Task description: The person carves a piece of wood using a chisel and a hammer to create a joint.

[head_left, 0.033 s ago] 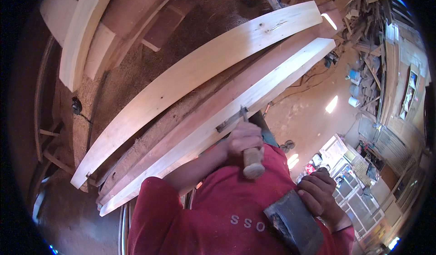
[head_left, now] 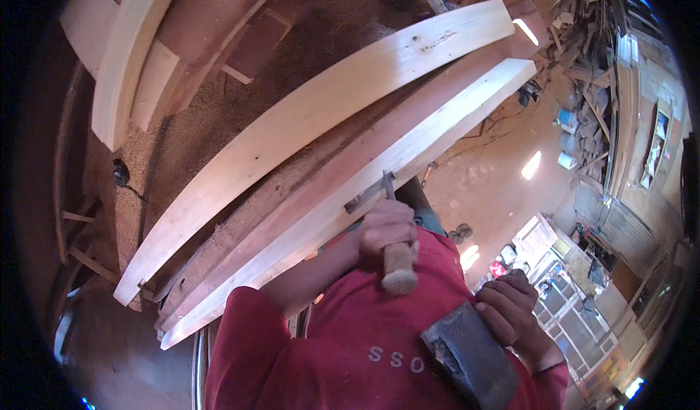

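My left hand is wrapped round the handle of a chisel, with the handle's rounded butt toward me. The blade's tip meets the upper face of a pale wooden beam, at the right end of a dark slot cut into it. On the right, my right hand is closed on a mallet, its dark block-shaped head held low in front of my red shirt. The head's near face looks chipped. Most of the mallet's handle is hidden by my fingers.
A curved pale board lies beyond the beam, with a reddish plank between them. More curved timber is stacked at the far left. Scrap wood, blue and white containers and a pale metal-looking frame stand to the right.
The butt of the chisel's handle has swung slightly left and toward me with my left hand. The mallet stays nearly where it was.
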Tool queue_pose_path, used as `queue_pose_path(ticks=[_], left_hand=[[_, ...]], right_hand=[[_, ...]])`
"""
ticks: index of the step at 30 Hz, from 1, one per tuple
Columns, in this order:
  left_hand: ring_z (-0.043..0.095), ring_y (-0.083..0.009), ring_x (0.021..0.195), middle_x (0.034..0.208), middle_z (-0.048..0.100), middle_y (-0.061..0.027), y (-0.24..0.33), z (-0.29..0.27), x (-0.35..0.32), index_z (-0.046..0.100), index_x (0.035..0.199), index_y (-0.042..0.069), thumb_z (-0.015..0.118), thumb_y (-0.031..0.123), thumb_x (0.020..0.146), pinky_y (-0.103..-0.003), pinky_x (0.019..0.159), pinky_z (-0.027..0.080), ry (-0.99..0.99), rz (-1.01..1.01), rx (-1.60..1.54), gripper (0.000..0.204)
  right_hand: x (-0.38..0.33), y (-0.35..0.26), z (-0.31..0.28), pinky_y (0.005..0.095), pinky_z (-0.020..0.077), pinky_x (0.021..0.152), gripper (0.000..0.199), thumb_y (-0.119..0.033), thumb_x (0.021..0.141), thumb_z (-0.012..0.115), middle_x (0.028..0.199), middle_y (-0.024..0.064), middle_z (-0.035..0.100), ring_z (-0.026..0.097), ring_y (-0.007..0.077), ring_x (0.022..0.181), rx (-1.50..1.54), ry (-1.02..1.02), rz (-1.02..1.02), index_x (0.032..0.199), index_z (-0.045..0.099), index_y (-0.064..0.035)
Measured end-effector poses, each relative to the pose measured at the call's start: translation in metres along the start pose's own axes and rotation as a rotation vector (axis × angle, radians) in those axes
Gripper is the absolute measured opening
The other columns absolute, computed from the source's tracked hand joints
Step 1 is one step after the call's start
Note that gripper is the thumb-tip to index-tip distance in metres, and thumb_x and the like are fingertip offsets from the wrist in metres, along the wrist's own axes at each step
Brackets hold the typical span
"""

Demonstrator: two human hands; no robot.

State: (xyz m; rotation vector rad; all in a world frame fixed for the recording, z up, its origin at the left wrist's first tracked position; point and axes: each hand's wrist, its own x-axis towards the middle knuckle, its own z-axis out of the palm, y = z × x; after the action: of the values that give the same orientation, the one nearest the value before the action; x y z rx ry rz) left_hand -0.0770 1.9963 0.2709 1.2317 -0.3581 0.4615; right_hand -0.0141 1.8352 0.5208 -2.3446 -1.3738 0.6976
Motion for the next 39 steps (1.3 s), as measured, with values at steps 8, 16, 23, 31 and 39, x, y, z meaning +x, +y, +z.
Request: queue_pose_path(ticks=[8,16,23,31,39], left_hand=[[0.053,-0.0244,0.051,0.061,0.051,-0.0065,0.004,0.004,0.003,0.054,0.066,0.008,0.078,0.011,0.063,-0.038,0.046,0.038,-0.028,-0.074,0.002,0.025],[0.050,-0.0243,0.047,0.060,0.050,-0.0065,-0.004,0.007,0.007,0.052,0.065,0.008,0.077,0.008,0.064,-0.037,0.043,0.036,0.026,-0.006,-0.032,0.024],[0.051,-0.0246,0.047,0.057,0.048,-0.0064,-0.021,0.011,-0.008,0.055,0.064,0.005,0.075,0.012,0.069,-0.037,0.042,0.036,0.110,0.086,-0.094,0.022],[0.053,-0.0247,0.048,0.059,0.049,-0.0065,-0.027,0.014,-0.016,0.056,0.067,0.008,0.075,0.026,0.074,-0.037,0.043,0.037,0.073,0.105,0.004,0.028],[0.053,-0.0249,0.048,0.061,0.053,-0.0074,-0.024,0.017,-0.012,0.055,0.066,0.006,0.073,0.006,0.072,-0.037,0.042,0.038,0.022,0.142,0.006,0.019]], right_hand=[[-0.003,0.001,0.009,0.0323,0.0525,0.059,0.020,-0.012,0.068,0.072,0.083,0.0076,0.067,0.066,0.0199,0.068,-0.019,0.015,-0.011,0.087,0.066,-0.0079],[-0.004,0.003,0.022,0.0326,0.0482,0.054,0.033,-0.017,0.069,0.072,0.083,0.0061,0.065,0.063,0.0181,0.064,-0.045,0.056,-0.108,0.100,0.064,-0.0087],[0.006,-0.008,0.014,0.0338,0.0487,0.059,0.028,-0.018,0.076,0.070,0.079,0.0038,0.061,0.062,0.0194,0.069,-0.173,-0.108,0.015,0.102,0.065,-0.0086],[0.005,-0.019,0.021,0.0380,0.0523,0.067,0.032,-0.020,0.068,0.069,0.082,0.0063,0.063,0.065,0.0223,0.070,-0.206,-0.200,0.197,0.096,0.063,-0.0061],[-0.043,0.001,0.053,0.0386,0.0544,0.065,0.025,-0.027,0.077,0.075,0.086,0.0119,0.069,0.069,0.0306,0.074,-0.177,-0.215,0.513,0.093,0.068,-0.0076]])
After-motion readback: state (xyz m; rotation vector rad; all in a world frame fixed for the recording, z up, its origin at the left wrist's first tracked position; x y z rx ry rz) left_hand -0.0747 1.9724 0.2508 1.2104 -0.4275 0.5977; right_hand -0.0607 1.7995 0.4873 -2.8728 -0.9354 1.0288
